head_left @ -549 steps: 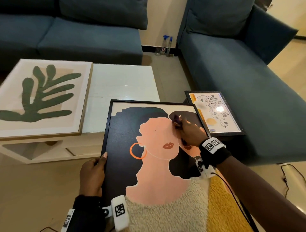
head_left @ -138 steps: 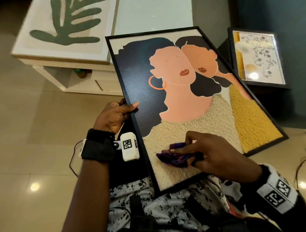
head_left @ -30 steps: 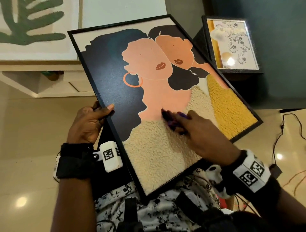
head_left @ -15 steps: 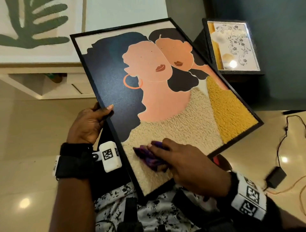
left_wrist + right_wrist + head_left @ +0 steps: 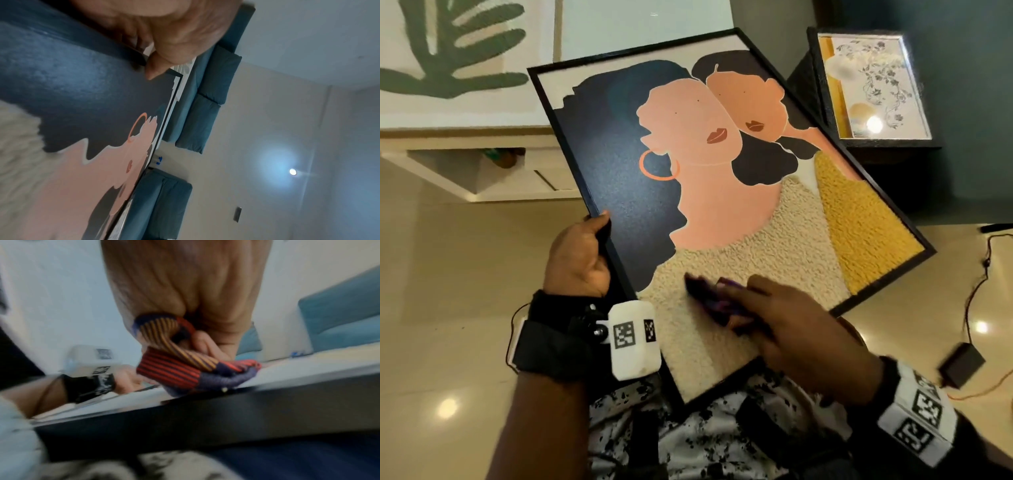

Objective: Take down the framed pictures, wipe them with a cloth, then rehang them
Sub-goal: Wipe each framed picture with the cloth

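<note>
A black-framed picture of two women (image 5: 709, 178) is held tilted across the lap. Its left edge is gripped by the left hand (image 5: 578, 260), the thumb (image 5: 156, 68) laid over the front of the frame and the other fingers hidden behind it. A bunched striped cloth (image 5: 185, 368), purple with red and orange bands, is pressed onto the cream textured lower part of the picture by the right hand (image 5: 784, 329), whose fingers are curled round it; in the head view the cloth (image 5: 709, 298) shows just ahead of the fingertips, smeared by motion blur. No readable writing is seen; only square black-and-white code markers are borne by the wrist devices (image 5: 631, 339). Beyond the left thumb, a leaf print (image 5: 458, 58) lies on a white table (image 5: 647, 20), cut off by the picture edge. Past the right fingers, a small floral framed picture (image 5: 873, 85) lies against a dark blue sofa (image 5: 962, 68), its glass partly washed out by glare. A black adapter with cables (image 5: 962, 365) lies on the floor beside the right wrist.
</note>
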